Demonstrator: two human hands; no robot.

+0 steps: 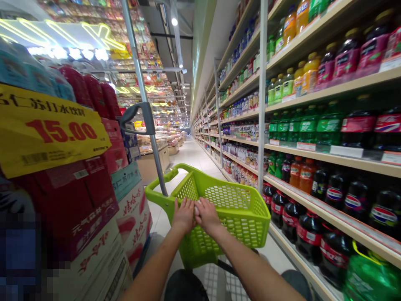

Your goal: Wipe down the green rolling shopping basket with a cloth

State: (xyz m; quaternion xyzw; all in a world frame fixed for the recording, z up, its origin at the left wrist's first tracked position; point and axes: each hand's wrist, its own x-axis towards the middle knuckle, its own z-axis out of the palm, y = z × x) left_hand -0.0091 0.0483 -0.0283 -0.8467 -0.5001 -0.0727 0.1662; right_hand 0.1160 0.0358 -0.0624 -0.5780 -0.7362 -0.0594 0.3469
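A lime-green shopping basket cart [244, 225] with perforated walls stands in the aisle right before me, turned at an angle. My left hand [183, 215] is closed over the near rim of the basket, fingers curled toward the inside. Right beside it, my right hand [208, 213] grips the same rim; the two hands touch or nearly touch. The thumbs are partly hidden. From the cart's left end rises a metal pole [142, 83] carrying a grey loop handle [138, 118]. Little of the basket's floor shows behind the near wall.
Shelves of bottled drinks [328, 121] line the right side, with large cola bottles [308, 228] at the bottom. Stacked drink cartons [134, 213] under a yellow price sign [53, 129] crowd the left. A tiled aisle [191, 154] runs ahead between them. My knees show below.
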